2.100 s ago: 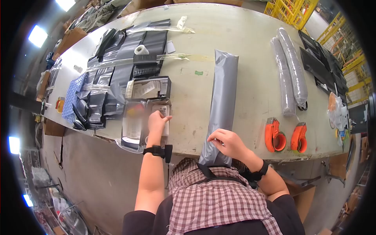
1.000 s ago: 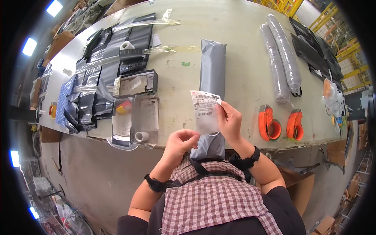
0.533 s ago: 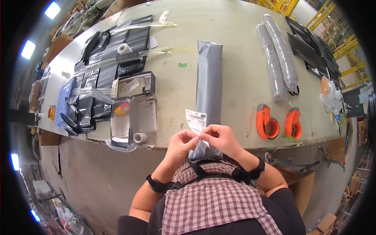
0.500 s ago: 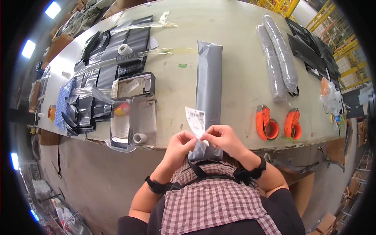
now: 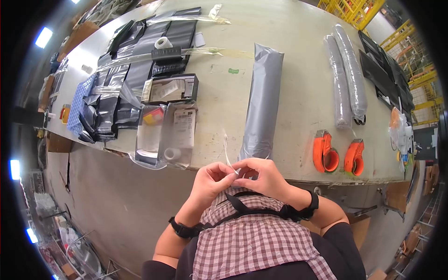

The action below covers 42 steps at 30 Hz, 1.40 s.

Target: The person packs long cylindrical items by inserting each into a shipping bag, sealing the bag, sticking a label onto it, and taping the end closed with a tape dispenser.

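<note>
A white label (image 5: pixel 227 151), seen nearly edge-on, stands up between my hands at the table's front edge. My left hand (image 5: pixel 213 181) is closed in a pinch on its lower end. My right hand (image 5: pixel 262 177) meets it there, thumb and forefinger pinched at the same end of the label; the exact grip is partly hidden by the fingers. Just beyond my hands lies a long grey plastic mailer bag (image 5: pixel 264 102), filled out and pointing away from me. Its near end is hidden behind my right hand.
On the right lie two orange tape dispensers (image 5: pixel 325 151) and two long plastic-wrapped rolls (image 5: pixel 351 70). To the left are an open box with papers (image 5: pixel 193 88), a clear bin (image 5: pixel 179 135) and stacked black mailer bags (image 5: pixel 144 42). Yellow wire cages (image 5: pixel 420 79) stand behind.
The label has turned from showing its printed face to nearly edge-on. My hands have come lower and closer together. The view has shifted, so the table's things appear moved.
</note>
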{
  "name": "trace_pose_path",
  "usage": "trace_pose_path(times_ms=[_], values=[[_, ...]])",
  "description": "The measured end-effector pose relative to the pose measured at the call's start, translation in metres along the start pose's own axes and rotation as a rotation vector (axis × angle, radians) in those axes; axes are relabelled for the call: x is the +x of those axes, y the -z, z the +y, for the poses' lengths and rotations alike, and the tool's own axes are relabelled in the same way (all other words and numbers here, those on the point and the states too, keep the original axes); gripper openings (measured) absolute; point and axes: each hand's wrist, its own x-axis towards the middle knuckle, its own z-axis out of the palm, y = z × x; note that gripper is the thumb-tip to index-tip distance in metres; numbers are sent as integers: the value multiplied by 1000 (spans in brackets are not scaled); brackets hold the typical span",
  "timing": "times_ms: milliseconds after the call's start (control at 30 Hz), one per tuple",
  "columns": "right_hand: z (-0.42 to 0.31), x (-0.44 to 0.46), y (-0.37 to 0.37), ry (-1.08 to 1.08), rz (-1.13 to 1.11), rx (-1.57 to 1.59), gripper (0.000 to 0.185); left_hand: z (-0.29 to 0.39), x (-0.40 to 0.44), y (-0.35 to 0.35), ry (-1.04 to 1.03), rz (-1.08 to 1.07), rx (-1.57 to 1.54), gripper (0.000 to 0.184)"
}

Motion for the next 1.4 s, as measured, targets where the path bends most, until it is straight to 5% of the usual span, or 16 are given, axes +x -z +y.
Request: trace_pose_path(times_ms=[400, 533, 633, 700, 733, 767, 800, 867, 900, 967, 1000, 1100, 1167, 1300, 1333, 1400], values=[[13, -5, -4, -168, 99, 193, 14, -11, 10, 9, -49, 75, 181, 6], [27, -11, 53, -529, 265, 680, 11, -29, -11, 72, -23, 175, 96, 9], [37, -26, 123, -460, 441, 616, 8, -71, -62, 166, 301, 371, -15, 4], [31, -16, 136, -211, 641, 354, 8, -121, -111, 224, 462, 587, 53, 6], [29, -11, 143, -86, 734, 219, 10, -149, -149, 265, 623, 590, 243, 14], [33, -3, 146, -23, 683, -106, 13, -181, -180, 304, 986, 517, 935, 35], [43, 8, 144, 39, 621, -427, 18, -209, -222, 335, 1121, 159, 1593, 37], [77, 29, 144, 264, 431, -894, 34, -183, -233, 312, 1412, 268, 1703, 27], [95, 36, 145, 423, 298, -1040, 44, -170, -217, 300, 1342, 172, 1756, 25], [104, 36, 130, 343, 251, -1109, 48, -119, -149, 265, 1208, -17, 1848, 22], [105, 36, 123, 305, 228, -1142, 51, -73, -110, 202, 968, 5, 1982, 20], [91, 34, 116, 146, 224, -1059, 46, 38, -26, 11, -314, 5, 1596, 12], [115, 39, 110, 148, 311, -980, 42, 52, 19, -69, -812, -120, 1292, 27], [147, 19, 108, 92, 298, -939, 29, -25, 205, -118, -598, 184, 2049, 67], [124, 0, 104, 30, 228, -966, 25, -32, 216, -120, -470, 277, 2032, 73], [98, -53, 116, 123, 497, -997, 9, -49, 226, -111, -347, 401, 1945, 86]])
